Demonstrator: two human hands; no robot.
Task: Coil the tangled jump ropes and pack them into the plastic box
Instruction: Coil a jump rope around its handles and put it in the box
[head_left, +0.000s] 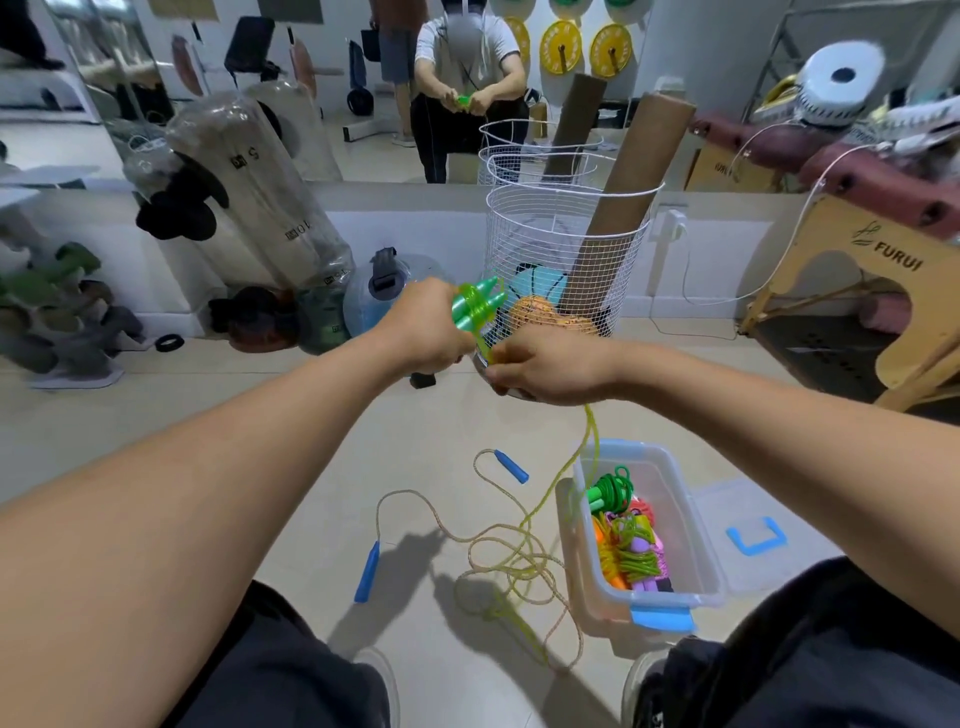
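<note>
My left hand (423, 332) grips the 2 green handles (475, 306); my right hand (550, 366) pinches the green rope (566, 470) trailing toward the plastic box (696, 525). I'd wind even loops, keeping it off the blue-handled rope (415, 512).

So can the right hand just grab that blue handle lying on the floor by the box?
Probably not yet. The right hand is pinching the green rope, so it's busy. Nothing covers the blue handle, though; once the rope is let go, the way looks free.

Both arms reach forward, left hand (423, 332) and right hand (550, 366) each closed in a grip.
</note>
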